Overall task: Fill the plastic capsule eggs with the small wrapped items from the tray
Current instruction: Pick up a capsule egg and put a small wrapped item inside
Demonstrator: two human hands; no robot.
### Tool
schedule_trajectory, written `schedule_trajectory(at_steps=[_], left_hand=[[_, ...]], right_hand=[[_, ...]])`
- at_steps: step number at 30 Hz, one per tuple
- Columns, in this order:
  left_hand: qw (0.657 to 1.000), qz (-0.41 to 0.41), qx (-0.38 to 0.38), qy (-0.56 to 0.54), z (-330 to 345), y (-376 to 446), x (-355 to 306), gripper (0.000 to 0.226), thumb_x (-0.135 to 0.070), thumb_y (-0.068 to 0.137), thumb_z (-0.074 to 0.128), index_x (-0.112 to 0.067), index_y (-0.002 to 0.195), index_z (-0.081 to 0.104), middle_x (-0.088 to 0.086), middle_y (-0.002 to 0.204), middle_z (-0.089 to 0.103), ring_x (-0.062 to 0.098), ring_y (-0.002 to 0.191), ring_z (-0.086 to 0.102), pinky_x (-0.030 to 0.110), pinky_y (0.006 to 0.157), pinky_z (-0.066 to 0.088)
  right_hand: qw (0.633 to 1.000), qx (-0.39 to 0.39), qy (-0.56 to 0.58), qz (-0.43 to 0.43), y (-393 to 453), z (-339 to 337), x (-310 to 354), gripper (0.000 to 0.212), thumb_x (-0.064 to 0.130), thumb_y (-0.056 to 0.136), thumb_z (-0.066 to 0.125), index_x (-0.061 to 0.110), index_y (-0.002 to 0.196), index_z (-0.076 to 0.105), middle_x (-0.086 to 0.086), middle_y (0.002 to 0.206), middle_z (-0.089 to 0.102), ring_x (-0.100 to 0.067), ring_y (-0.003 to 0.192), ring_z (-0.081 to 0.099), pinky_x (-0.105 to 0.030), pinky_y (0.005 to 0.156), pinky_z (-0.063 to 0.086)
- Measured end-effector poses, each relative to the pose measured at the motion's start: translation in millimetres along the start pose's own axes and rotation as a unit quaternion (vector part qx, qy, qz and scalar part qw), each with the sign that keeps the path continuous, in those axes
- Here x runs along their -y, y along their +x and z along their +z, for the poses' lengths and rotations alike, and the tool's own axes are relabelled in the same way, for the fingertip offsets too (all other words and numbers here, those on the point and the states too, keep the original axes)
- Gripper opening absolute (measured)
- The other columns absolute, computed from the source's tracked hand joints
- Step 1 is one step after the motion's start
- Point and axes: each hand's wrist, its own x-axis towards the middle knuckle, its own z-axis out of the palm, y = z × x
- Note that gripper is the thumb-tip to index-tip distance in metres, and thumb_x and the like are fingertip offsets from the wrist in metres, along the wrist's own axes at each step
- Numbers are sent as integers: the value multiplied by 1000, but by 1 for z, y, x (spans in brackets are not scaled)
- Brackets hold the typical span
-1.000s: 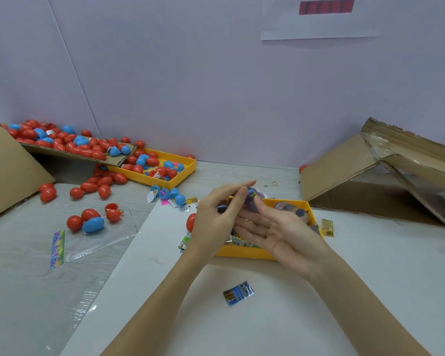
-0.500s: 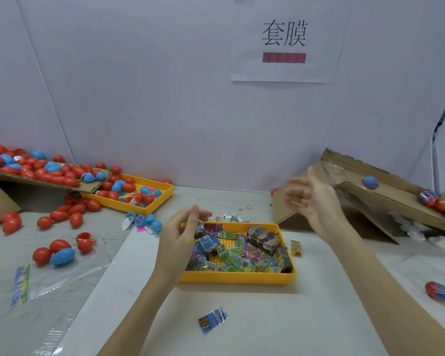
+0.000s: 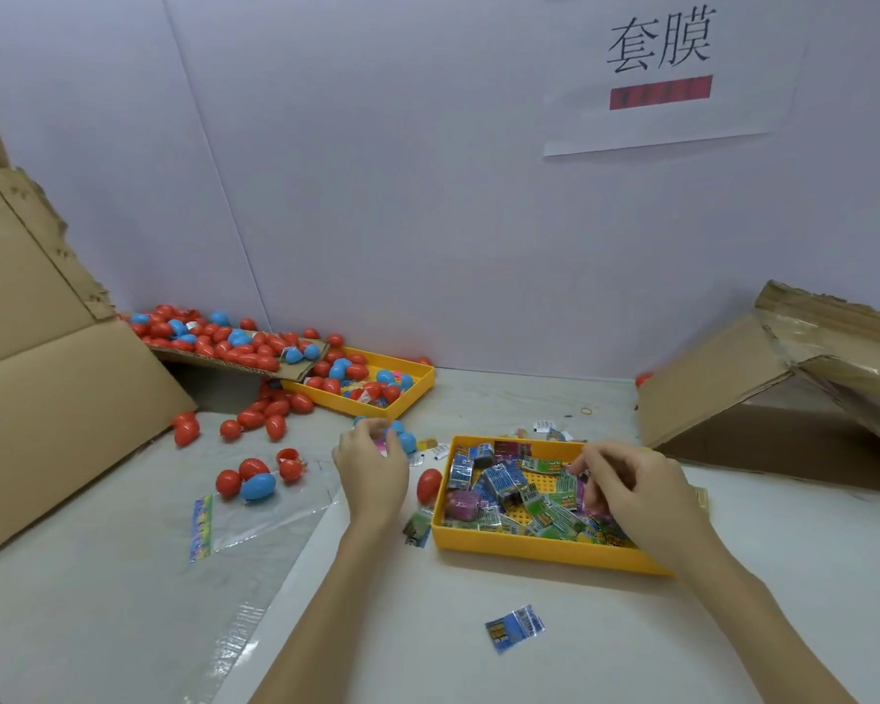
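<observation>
A yellow tray (image 3: 529, 548) holds several small wrapped items (image 3: 504, 482) in blue, green and purple. My right hand (image 3: 631, 492) is curled down over its right half, thumb and fingertips pinched on a packet among the others. My left hand (image 3: 372, 467) is to the left of the tray, its fingers curved around loose blue capsule halves (image 3: 406, 442) on the table. Whether it grips one is hidden. A closed red capsule egg (image 3: 429, 485) lies against the tray's left wall.
A second yellow tray (image 3: 420, 386) and a cardboard ramp (image 3: 296, 370) at the back left hold several red and blue eggs. More eggs (image 3: 257, 487) lie on a clear plastic bag (image 3: 255, 520). A loose blue packet (image 3: 514, 627) lies near me. A cardboard chute (image 3: 732, 378) stands at the right.
My right hand came down from near the right cardboard chute into the tray. My left hand moved left from the tray's corner to the blue capsule halves. The view swung left.
</observation>
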Motion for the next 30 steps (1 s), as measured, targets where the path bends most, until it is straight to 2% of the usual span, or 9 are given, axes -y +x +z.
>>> schedule_trajectory(at_steps=[7, 10, 13, 15, 19, 23, 25, 28, 30], left_hand=[[972, -47, 12, 232, -7, 68, 17, 51, -22, 98, 62, -3, 142, 44, 15, 150, 42, 32, 138, 37, 41, 112, 35], [929, -48, 34, 365, -19, 97, 27, 63, -29, 98, 63, -10, 151, 35, 15, 163, 26, 35, 151, 23, 48, 122, 23], [890, -92, 88, 437, -28, 116, 38, 65, -34, 101, 56, -19, 157, 27, 14, 169, 7, 41, 154, 9, 57, 123, 14], [882, -95, 103, 449, -27, 121, 41, 60, -34, 103, 53, -16, 155, 29, 18, 166, 18, 41, 151, 21, 53, 121, 24], [868, 0, 87, 489, -19, 120, 47, 38, -18, 102, 55, -7, 139, 49, 17, 145, 47, 32, 133, 44, 36, 109, 43], [869, 58, 95, 482, -18, 109, 37, 25, -10, 101, 56, -6, 125, 58, 17, 130, 57, 31, 120, 53, 36, 96, 50], [889, 78, 94, 442, -18, 99, 28, 28, -9, 99, 58, -3, 126, 55, 18, 127, 57, 32, 115, 58, 38, 92, 53], [946, 76, 83, 304, -21, 75, 5, 26, -11, 96, 67, -3, 119, 58, 14, 116, 62, 28, 104, 63, 38, 87, 57], [987, 32, 109, 111, -26, 52, -13, 14, -17, 93, 73, -10, 103, 67, 6, 98, 69, 19, 91, 66, 30, 75, 58]], right_hand=[[994, 5, -94, -47, -1, 6, -3, 28, 27, 103, 55, 35, 79, 66, 12, 61, 65, -11, 55, 62, -31, 55, 52], [995, -2, -89, -51, -2, 6, -4, 29, 26, 103, 56, 34, 77, 66, 12, 62, 64, -10, 55, 63, -34, 56, 53], [993, 1, -101, -58, -2, 7, -5, 27, 26, 102, 56, 34, 77, 66, 14, 64, 65, -9, 57, 63, -23, 54, 48], [993, 2, -105, -62, -2, 8, -5, 28, 26, 102, 56, 34, 77, 65, 14, 63, 64, -9, 57, 63, -23, 53, 47], [991, 5, -115, -60, 1, 9, -4, 27, 27, 102, 56, 35, 78, 65, 10, 57, 62, -7, 57, 63, -18, 51, 43], [990, 8, -132, -55, 0, 9, -2, 22, 28, 102, 57, 33, 83, 66, 11, 61, 62, -4, 66, 64, -23, 55, 48], [987, 14, -147, -62, -1, 8, -1, 12, 27, 100, 62, 30, 91, 69, 15, 68, 63, -3, 68, 63, -22, 60, 50], [982, 47, -175, -60, 0, 7, -1, 13, 30, 93, 73, 29, 106, 73, 17, 83, 63, -2, 77, 60, -23, 73, 52], [976, 82, -197, -30, 3, 6, 0, 28, 39, 88, 77, 32, 115, 73, 16, 91, 58, -4, 82, 57, -25, 79, 51]])
